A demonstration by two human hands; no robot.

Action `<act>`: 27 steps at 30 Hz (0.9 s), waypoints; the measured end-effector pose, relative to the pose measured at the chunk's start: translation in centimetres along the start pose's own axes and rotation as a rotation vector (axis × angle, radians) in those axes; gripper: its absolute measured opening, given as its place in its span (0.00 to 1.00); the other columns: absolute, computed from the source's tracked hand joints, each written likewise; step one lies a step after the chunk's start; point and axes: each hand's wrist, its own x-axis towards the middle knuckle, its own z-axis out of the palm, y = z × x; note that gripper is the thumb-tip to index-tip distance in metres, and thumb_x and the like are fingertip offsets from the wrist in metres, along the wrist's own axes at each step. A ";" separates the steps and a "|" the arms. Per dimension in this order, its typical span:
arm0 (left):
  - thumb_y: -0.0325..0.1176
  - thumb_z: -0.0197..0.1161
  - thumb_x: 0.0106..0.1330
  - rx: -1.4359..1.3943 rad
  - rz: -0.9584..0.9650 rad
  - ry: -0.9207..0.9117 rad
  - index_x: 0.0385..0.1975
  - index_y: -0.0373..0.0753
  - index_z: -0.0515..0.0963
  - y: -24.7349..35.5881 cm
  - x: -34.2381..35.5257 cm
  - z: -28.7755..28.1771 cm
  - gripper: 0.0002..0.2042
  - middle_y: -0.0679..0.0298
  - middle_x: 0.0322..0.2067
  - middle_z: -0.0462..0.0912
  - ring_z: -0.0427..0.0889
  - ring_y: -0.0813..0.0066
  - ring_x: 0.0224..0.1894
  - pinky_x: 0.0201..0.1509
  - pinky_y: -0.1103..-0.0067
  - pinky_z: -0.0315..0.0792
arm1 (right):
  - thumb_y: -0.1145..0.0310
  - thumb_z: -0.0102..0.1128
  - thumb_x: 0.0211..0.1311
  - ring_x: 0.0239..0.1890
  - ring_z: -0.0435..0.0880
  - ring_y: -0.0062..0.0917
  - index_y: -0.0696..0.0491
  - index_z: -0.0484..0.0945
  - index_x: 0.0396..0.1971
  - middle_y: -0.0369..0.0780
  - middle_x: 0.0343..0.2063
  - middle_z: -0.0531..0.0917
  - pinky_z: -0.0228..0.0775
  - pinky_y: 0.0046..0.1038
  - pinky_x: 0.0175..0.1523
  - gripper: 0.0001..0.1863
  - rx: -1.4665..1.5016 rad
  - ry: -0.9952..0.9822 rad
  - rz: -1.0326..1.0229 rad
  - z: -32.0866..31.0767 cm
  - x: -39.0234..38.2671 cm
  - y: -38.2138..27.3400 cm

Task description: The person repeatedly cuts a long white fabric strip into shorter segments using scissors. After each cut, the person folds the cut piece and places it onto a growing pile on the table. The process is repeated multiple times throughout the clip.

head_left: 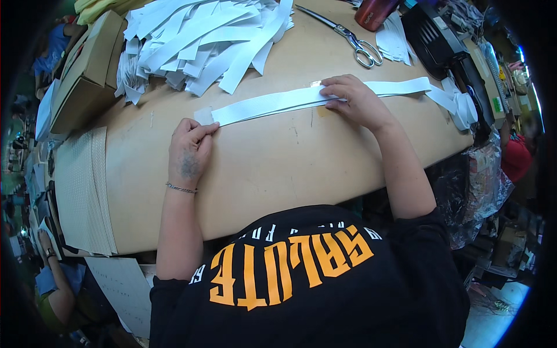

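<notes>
A long white strip (261, 106) lies across the tan table (284, 168), doubled over along part of its length and trailing to a loose bunch (463, 109) at the right. My left hand (190, 148) pinches the strip’s left end beside a small pale square (203, 116). My right hand (357, 104) rests on the strip near its middle, thumb and fingers gripping its edges. Beyond the strip are a heap of cut white strips (197, 40) and steel scissors (348, 40).
A cardboard box (87, 75) stands back left, patterned sheets (81, 191) lie at left. A red bottle (370, 11) and black tool (429, 35) sit back right, plastic bags (464, 191) beside the table's right end. Other people (58, 290) work at both sides.
</notes>
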 end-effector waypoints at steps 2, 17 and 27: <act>0.21 0.59 0.54 0.000 0.015 0.004 0.33 0.38 0.84 -0.1 -0.1 -0.1 0.10 0.62 0.24 0.71 0.72 0.69 0.28 0.32 0.77 0.67 | 0.70 0.65 0.50 0.52 0.73 0.33 0.53 0.81 0.37 0.38 0.46 0.80 0.67 0.31 0.57 0.12 0.004 0.048 -0.028 0.6 -0.1 0.2; 0.24 0.60 0.53 0.020 0.004 0.035 0.31 0.41 0.84 -0.3 -0.3 -0.1 0.08 0.62 0.25 0.74 0.75 0.66 0.30 0.35 0.74 0.70 | 0.74 0.66 0.44 0.49 0.76 0.36 0.54 0.81 0.25 0.40 0.39 0.82 0.68 0.32 0.53 0.06 -0.086 0.259 -0.179 1.5 -0.4 -0.1; 0.28 0.62 0.53 0.066 -0.030 0.016 0.28 0.47 0.84 -0.7 -0.3 0.0 0.06 0.64 0.26 0.75 0.76 0.64 0.33 0.37 0.71 0.72 | 0.75 0.52 0.49 0.45 0.75 0.36 0.56 0.78 0.29 0.40 0.40 0.79 0.72 0.31 0.48 0.08 -0.095 0.207 -0.391 6.7 4.4 -9.9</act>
